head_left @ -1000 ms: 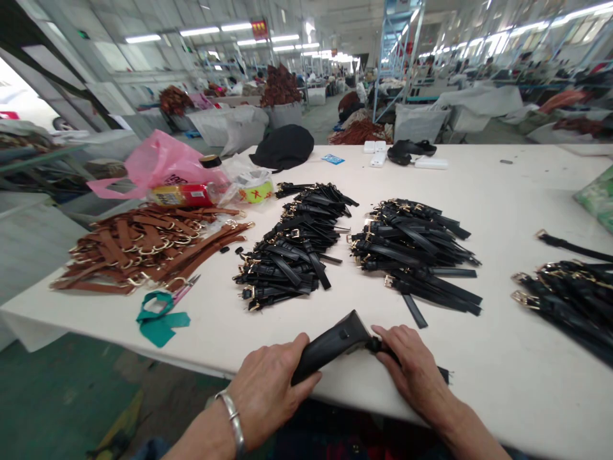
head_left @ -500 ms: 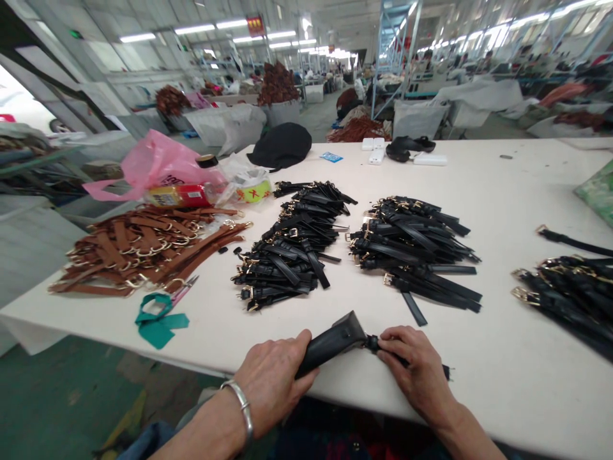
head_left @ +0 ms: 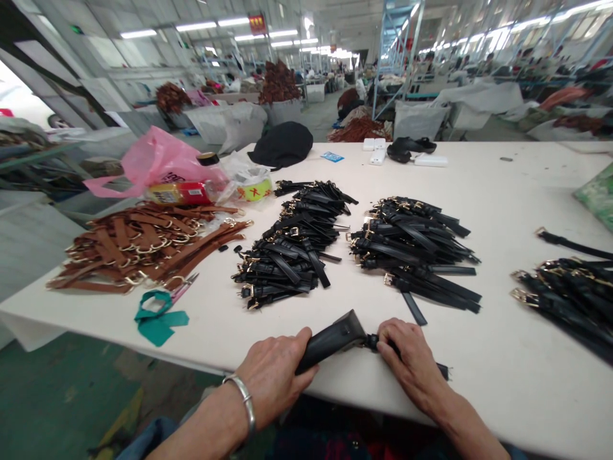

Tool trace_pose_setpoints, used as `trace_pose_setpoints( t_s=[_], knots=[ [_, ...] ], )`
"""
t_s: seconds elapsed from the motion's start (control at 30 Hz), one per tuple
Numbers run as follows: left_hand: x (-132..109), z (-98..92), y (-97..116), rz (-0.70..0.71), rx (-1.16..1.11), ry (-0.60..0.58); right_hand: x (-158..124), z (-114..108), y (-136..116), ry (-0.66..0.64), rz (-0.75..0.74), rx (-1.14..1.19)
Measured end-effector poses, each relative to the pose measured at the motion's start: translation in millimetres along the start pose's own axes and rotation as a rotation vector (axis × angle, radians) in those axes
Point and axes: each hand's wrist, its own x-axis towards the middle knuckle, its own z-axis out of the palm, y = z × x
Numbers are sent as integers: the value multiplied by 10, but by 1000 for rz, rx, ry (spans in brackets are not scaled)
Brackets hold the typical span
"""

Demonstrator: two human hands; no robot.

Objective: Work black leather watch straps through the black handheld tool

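My left hand (head_left: 275, 374), with a silver bangle at the wrist, is wrapped round a black hand-held tool (head_left: 330, 344). This tool has a long body widening to a squared end, rather like a hair clipper; its exact kind I cannot make out. The wide end meets a small knotted-looking end of a black strap (head_left: 371, 342). My right hand (head_left: 407, 354) is closed on that strap near the tool, and the strap's other end pokes out past the hand at the right. Behind the hands lie two piles of black buckle straps, a left pile (head_left: 287, 255) and a right pile (head_left: 416, 249).
Brown straps with metal rings (head_left: 129, 246) lie at the left, with scissors tied with green ribbon (head_left: 160, 319) before them. A pink bag (head_left: 160, 160), a black cap (head_left: 282, 145) and white boxes (head_left: 377, 153) stand farther back. More black straps (head_left: 569, 294) lie right.
The fingers of my right hand have curled more tightly and shifted slightly on the strap. The left hand and the black tool stay nearly in place.
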Motion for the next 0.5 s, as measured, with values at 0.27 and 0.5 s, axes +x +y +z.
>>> trace_pose_setpoints(
  t_s=[0.27,0.5],
  knots=[
    [7,-118,-23,53,59,-12,98,181,12,133,107,-148],
    [37,-166,61,95,98,-19,146,241,35,172,133,-226]
  ],
)
